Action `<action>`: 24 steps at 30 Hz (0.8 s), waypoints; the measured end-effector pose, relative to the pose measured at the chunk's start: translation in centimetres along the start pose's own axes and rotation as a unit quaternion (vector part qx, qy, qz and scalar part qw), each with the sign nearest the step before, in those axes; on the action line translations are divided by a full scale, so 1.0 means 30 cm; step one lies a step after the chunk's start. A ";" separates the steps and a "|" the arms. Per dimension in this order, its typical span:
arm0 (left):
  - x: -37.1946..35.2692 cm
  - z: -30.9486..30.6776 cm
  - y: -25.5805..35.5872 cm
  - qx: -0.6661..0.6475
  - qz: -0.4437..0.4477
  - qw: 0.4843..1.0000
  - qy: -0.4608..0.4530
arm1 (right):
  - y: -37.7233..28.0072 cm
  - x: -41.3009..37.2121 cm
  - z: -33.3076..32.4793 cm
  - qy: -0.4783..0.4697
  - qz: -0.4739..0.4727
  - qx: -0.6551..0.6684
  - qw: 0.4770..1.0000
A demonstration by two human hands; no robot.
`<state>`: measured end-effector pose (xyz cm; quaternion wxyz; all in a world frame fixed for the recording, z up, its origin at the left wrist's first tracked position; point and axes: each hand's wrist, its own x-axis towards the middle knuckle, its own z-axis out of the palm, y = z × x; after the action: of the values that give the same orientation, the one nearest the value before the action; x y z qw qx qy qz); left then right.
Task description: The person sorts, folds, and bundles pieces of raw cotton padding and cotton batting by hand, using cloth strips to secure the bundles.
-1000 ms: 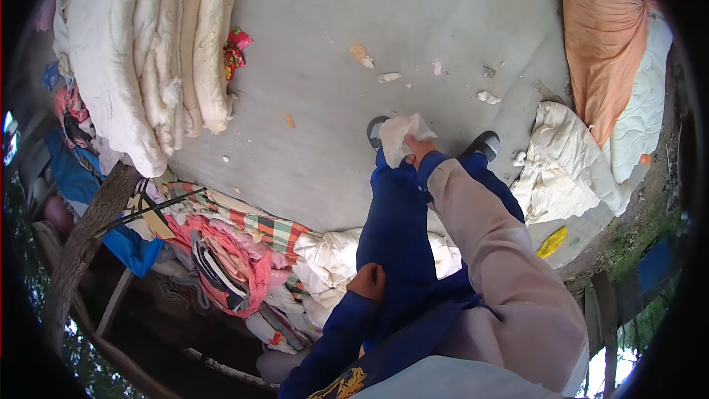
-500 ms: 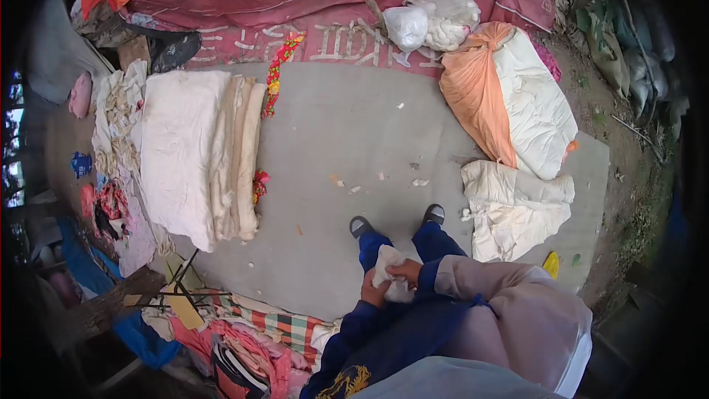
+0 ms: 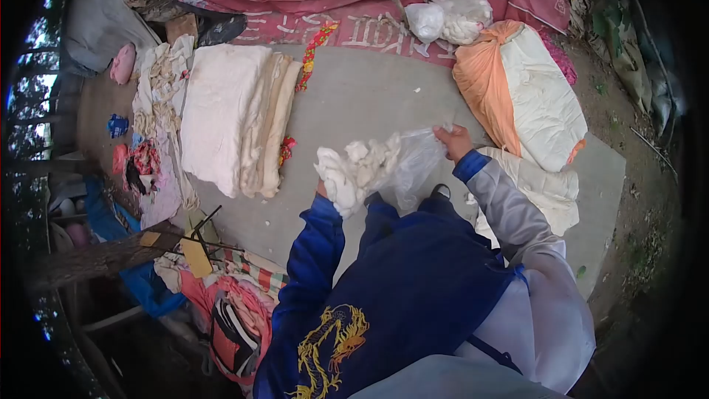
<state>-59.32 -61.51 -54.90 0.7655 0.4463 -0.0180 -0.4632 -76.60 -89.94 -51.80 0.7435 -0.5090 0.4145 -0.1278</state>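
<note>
In the head view, the hands are now well apart; half a second ago they were close together on one crumpled white bundle in front of the body. The bundle now shows as loose white wadding [image 3: 358,166] and clear plastic film [image 3: 415,166], held up above the grey mat [image 3: 373,96]. The right hand [image 3: 456,142] pinches the film's far edge with its fingers closed. The left hand [image 3: 322,189] is under the near end of the wadding, seemingly bearing it; how wide it stands cannot be told. The view has shifted too: the folded batting stack [image 3: 225,114] sits farther right in it.

The long axis of wadding and film together slants from the left hand, at lower left, to the right hand, at upper right, the film pointing toward the right hand.

Most of the left hand's fingers are hidden by the wadding. Whether the film is a bag or a sheet is hard to make out. Only one shoe [image 3: 441,191] shows, partly covered by the dark-blue clothing [image 3: 421,266].
</note>
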 end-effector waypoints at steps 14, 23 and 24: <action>-0.021 0.177 0.120 0.264 0.230 0.936 -0.022 | -0.202 -0.412 0.384 -0.089 -0.327 -0.320 0.885; -0.148 -0.075 0.277 -0.098 0.131 0.986 -0.018 | 0.034 -0.184 0.669 -0.268 0.000 0.211 0.940; -0.145 -0.159 0.286 -0.136 0.126 0.983 -0.005 | 0.061 -0.159 0.676 -0.275 0.046 0.246 0.928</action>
<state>-53.76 -53.70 -50.08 0.8713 0.3295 -0.0145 -0.3634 -64.87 -72.98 -48.26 0.9352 -0.3057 0.1725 -0.0462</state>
